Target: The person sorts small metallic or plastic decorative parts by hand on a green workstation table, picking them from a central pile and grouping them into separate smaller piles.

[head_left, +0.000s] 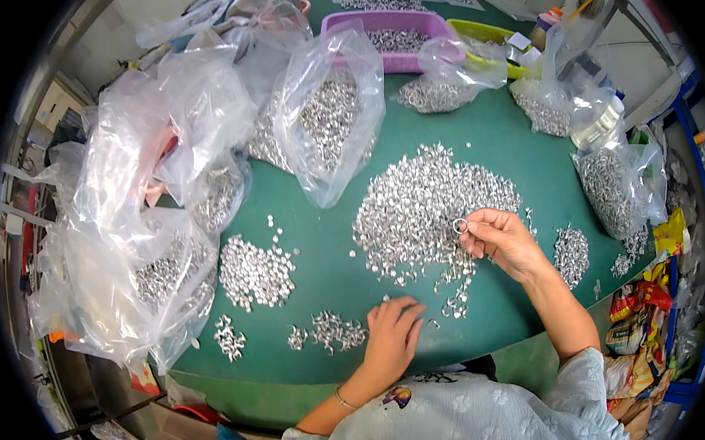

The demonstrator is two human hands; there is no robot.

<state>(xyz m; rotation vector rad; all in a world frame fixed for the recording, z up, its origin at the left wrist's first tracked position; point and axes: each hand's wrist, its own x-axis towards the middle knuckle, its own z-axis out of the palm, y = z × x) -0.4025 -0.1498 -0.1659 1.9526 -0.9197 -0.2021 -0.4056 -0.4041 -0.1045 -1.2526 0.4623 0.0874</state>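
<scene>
My right hand (499,241) is raised over the right side of a large heap of small silver metal rings (415,209). Thumb and forefinger pinch one silver ring (460,226). Lower and to the left, my left hand (395,324) rests on the green table (313,229) with its fingers stretched out and somewhat apart; nothing shows in its grasp. Just left of it lies a small pile of silver rings (338,332). A few loose pieces trail from the big heap toward that hand.
Farther left are a pile of round silver pieces (256,273) and a small cluster (230,338). Clear plastic bags of metal pieces (328,119) crowd the left and back. A purple basin (344,20) and a green basin (478,32) stand behind. Another pile (571,256) lies right.
</scene>
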